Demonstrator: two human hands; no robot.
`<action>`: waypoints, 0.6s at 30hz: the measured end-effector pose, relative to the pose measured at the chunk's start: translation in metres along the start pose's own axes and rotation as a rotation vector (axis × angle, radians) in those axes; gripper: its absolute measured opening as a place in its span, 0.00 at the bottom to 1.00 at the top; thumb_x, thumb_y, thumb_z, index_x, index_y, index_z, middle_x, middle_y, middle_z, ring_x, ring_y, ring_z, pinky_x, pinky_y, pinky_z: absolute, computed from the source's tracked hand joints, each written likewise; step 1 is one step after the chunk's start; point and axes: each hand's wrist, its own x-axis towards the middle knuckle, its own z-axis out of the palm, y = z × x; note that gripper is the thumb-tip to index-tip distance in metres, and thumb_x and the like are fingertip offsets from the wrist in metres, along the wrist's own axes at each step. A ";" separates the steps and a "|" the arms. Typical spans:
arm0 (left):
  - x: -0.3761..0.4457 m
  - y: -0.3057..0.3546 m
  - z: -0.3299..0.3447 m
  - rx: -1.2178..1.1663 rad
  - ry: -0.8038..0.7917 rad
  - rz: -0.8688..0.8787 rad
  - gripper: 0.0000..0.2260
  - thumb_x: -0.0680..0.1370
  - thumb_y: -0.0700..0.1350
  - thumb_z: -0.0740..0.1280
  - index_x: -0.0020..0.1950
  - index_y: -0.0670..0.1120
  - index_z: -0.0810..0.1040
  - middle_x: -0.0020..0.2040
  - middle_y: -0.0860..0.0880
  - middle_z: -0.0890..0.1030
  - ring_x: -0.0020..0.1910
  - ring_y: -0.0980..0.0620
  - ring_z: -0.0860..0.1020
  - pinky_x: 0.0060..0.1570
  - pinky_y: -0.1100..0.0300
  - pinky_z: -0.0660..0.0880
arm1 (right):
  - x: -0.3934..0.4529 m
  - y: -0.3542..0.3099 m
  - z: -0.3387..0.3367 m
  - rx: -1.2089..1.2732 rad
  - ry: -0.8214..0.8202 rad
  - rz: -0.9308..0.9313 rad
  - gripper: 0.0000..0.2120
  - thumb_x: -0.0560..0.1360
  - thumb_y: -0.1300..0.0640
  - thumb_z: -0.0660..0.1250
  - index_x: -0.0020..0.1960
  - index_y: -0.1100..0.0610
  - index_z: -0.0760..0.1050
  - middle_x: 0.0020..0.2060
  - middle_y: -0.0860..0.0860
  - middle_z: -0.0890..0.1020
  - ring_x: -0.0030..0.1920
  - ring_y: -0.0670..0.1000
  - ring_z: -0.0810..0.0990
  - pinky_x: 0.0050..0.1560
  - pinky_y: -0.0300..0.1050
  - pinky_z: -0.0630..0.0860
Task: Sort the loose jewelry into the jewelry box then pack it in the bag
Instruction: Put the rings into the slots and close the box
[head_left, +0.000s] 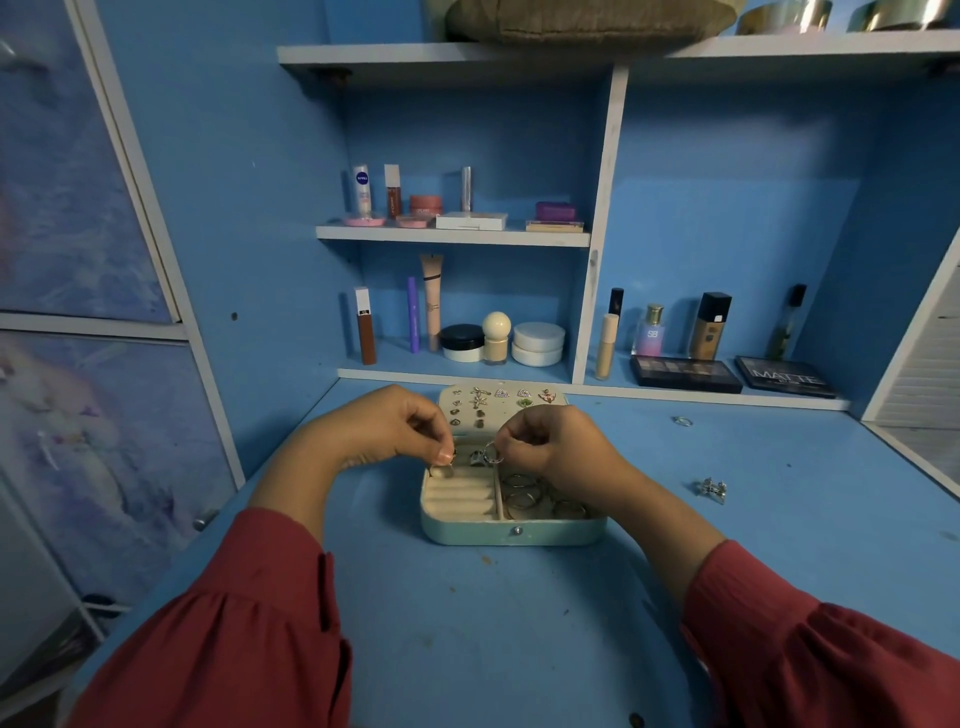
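Observation:
A small mint-green jewelry box (514, 532) lies open on the blue desk, its cream lid (498, 410) studded with several earrings. Bangles (540, 499) fill its right compartment; ring rolls (460, 496) line the left one. My left hand (384, 431) pinches a small ring at the back of the ring rolls. My right hand (550, 447) pinches a silver ring (491, 454) just above the box's middle. A loose ring (682, 421) and a silver earring pair (712, 488) lie on the desk to the right.
Shelves behind the box hold cosmetics: bottles, jars (537, 343), tubes and two eyeshadow palettes (685, 374). A brown bag (587, 21) sits on the top shelf. A cabinet with patterned doors (78, 364) stands on the left.

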 end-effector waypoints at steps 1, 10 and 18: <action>0.000 0.000 0.000 0.007 0.002 -0.004 0.03 0.70 0.39 0.75 0.41 0.45 0.84 0.39 0.50 0.85 0.41 0.57 0.82 0.54 0.59 0.76 | 0.000 0.000 0.000 -0.003 -0.002 0.002 0.03 0.75 0.57 0.69 0.42 0.54 0.80 0.35 0.47 0.82 0.33 0.39 0.77 0.37 0.32 0.75; 0.003 -0.001 0.002 0.059 -0.006 -0.043 0.03 0.69 0.39 0.76 0.42 0.42 0.84 0.38 0.52 0.85 0.42 0.58 0.82 0.55 0.58 0.76 | 0.000 0.000 0.000 -0.010 -0.013 0.003 0.03 0.75 0.57 0.69 0.42 0.53 0.80 0.37 0.48 0.83 0.36 0.42 0.78 0.40 0.35 0.77; 0.005 -0.001 0.002 0.074 -0.018 -0.055 0.02 0.70 0.40 0.75 0.40 0.45 0.84 0.38 0.52 0.85 0.42 0.57 0.82 0.57 0.56 0.76 | -0.001 0.000 0.000 -0.018 -0.011 0.003 0.03 0.75 0.56 0.69 0.42 0.52 0.80 0.37 0.48 0.83 0.37 0.42 0.79 0.41 0.36 0.77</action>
